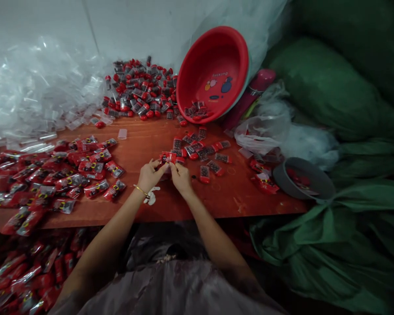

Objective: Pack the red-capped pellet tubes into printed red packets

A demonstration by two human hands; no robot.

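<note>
Both my hands meet over the middle of the table, pinching one small red printed packet point(167, 157) between them. My left hand point(150, 175) grips its left side, with a gold bracelet on the wrist. The fingers of my right hand point(181, 177) are closed on its right side. What the packet contains is hidden. Just beyond and to the right of my hands lie several small clear containers with red caps point(204, 173) and dark contents. A white scrap point(152, 197) is on the table beside my left wrist.
Finished-looking red packets point(95, 188) cover the table's left side. Behind them rise clear plastic sleeves point(42, 83) and a heap of red-capped containers point(141, 89). A red basin point(213, 65) leans at the back. At right are a grey bowl point(282, 175) and green sacks point(331, 78).
</note>
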